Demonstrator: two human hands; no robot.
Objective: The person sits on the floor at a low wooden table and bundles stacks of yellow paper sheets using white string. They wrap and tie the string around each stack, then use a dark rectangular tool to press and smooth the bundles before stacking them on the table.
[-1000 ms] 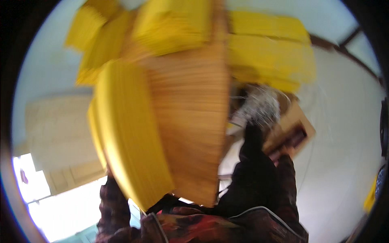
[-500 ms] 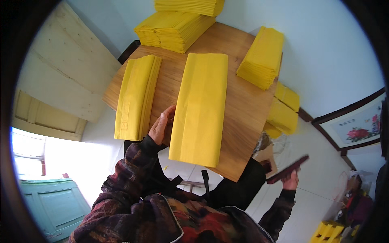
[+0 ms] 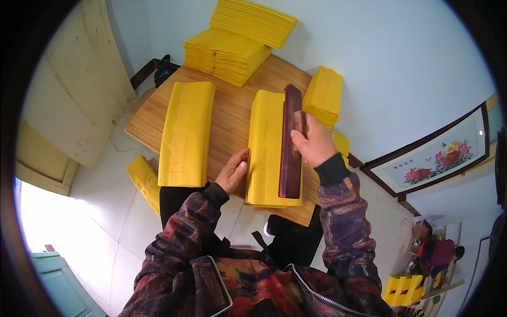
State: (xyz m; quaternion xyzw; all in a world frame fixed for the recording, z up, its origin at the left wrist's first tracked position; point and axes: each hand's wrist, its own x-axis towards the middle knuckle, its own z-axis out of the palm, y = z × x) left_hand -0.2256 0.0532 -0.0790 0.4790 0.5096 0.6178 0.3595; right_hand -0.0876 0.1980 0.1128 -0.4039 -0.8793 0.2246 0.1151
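In front of me a stack of folded yellow sheets (image 3: 264,153) lies lengthwise on the wooden table (image 3: 229,119); whether they are paper or cloth I cannot tell. My right hand (image 3: 312,141) is closed round the handle of a long dark red-brown block (image 3: 291,158), shaped like a float, which lies along the stack's right part. At the stack's left edge rests my left hand (image 3: 232,171), fingers stretched and thumb apart, holding nothing. Left of it lies another yellow folded stack (image 3: 186,134).
Tall yellow piles (image 3: 227,55) stand at the table's far end, and another yellow stack (image 3: 323,95) at its right edge. More yellow bundles (image 3: 143,179) lie below the table. A framed flower picture (image 3: 438,153) leans at the right wall. A wooden board (image 3: 79,84) stands at left.
My right hand has brought the block from the right side onto the middle stack. My left hand stays beside that stack's left edge. The whole view has shifted.
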